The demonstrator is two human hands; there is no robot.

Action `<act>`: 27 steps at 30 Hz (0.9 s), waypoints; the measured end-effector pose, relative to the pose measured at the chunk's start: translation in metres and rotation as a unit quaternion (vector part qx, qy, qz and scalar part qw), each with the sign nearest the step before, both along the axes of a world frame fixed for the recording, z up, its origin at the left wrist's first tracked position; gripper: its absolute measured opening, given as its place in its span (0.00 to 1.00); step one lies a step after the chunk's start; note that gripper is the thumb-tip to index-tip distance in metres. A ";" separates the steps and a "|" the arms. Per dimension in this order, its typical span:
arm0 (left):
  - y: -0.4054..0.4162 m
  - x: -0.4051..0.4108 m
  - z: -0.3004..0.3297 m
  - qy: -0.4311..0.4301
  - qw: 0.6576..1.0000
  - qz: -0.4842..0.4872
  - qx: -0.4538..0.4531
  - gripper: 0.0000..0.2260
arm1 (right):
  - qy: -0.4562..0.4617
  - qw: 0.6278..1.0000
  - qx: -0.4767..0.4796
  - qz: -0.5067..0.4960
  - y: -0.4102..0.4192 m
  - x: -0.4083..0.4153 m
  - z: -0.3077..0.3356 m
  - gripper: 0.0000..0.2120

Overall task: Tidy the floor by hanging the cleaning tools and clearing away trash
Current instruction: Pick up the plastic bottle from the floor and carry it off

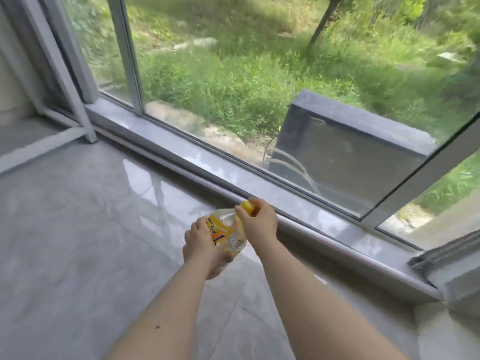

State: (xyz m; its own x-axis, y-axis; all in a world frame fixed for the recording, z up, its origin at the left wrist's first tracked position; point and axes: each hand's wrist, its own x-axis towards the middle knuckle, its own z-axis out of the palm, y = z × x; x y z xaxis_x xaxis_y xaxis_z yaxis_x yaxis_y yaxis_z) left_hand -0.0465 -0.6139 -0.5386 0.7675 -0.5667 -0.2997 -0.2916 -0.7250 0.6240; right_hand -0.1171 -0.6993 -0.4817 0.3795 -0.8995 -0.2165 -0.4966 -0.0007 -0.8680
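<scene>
So right hand pinches the yellow cap of a clear plastic bottle, fingers curled round it; left hand grips the bottle body over its yellow label. Bottle is held above the grey tile floor, cap tilted toward 1 o'clock. Window sill runs at 12 to 3 o'clock, near the hands.

1 head-worn view looks forward and down from standing height toward the window sill, which crosses the frame diagonally; glossy floor tiles lie nearer the camera than the sill, grass beyond.
</scene>
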 end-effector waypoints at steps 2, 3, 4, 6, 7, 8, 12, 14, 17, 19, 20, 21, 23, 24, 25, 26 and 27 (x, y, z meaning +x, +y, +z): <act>0.038 0.036 0.012 0.010 0.999 0.047 -0.013 0.44 | -0.006 0.999 0.011 0.037 0.033 0.040 0.010 0.14; 0.063 0.058 0.019 0.011 0.997 0.077 -0.021 0.44 | -0.004 0.998 0.019 0.064 0.057 0.066 0.016 0.14; 0.082 0.073 0.024 0.014 0.995 0.100 -0.027 0.44 | -0.002 0.996 0.026 0.083 0.074 0.084 0.020 0.14; 0.127 0.108 0.038 0.016 0.989 0.145 -0.034 0.43 | 0.005 0.991 0.044 0.129 0.119 0.126 0.030 0.17; 0.146 0.121 0.043 0.017 0.985 0.165 -0.036 0.44 | 0.012 0.987 0.050 0.150 0.138 0.143 0.034 0.20; 0.171 0.140 0.048 0.015 0.981 0.191 -0.044 0.44 | 0.014 0.983 0.055 0.177 0.162 0.165 0.039 0.22; 0.253 0.198 0.058 0.028 0.957 0.276 -0.080 0.45 | 0.026 0.962 0.054 0.268 0.241 0.234 0.051 0.24; 0.292 0.219 0.059 0.043 0.943 0.313 -0.101 0.44 | 0.032 0.951 0.066 0.300 0.280 0.261 0.055 0.28; 0.352 0.248 0.057 0.053 0.921 0.368 -0.117 0.42 | 0.041 0.932 0.077 0.351 0.339 0.300 0.054 0.30; 0.396 0.268 0.055 0.050 0.902 0.409 -0.126 0.42 | 0.054 0.917 0.076 0.387 0.382 0.329 0.052 0.30; 0.409 0.275 0.056 0.049 0.899 0.415 -0.132 0.42 | 0.055 0.915 0.072 0.393 0.394 0.339 0.052 0.30; 0.419 0.281 0.058 0.049 0.897 0.419 -0.132 0.42 | 0.053 0.914 0.068 0.397 0.403 0.348 0.052 0.30; 0.462 0.305 0.054 0.042 0.882 0.449 -0.137 0.41 | 0.058 0.897 0.070 0.432 0.446 0.380 0.049 0.29; 0.477 0.315 0.054 0.041 0.877 0.459 -0.140 0.41 | 0.058 0.892 0.073 0.442 0.461 0.393 0.047 0.29; 0.497 0.328 0.052 0.039 0.870 0.471 -0.141 0.41 | 0.056 0.885 0.073 0.456 0.482 0.410 0.045 0.29; 0.514 0.340 0.051 0.036 0.865 0.480 -0.143 0.41 | 0.054 0.880 0.077 0.466 0.498 0.424 0.044 0.29; 0.529 0.351 0.049 0.032 0.860 0.489 -0.143 0.41 | 0.053 0.874 0.081 0.476 0.513 0.436 0.042 0.29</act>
State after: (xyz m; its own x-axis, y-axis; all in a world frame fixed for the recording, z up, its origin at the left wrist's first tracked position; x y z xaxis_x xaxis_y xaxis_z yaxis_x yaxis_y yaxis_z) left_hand 0.3041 -0.0846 -0.4901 0.9057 0.2833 -0.3154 0.4125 -0.4172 0.8098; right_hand 0.3189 -0.1862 -0.4395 0.9090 -0.1422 -0.3918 -0.4166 -0.3384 -0.8437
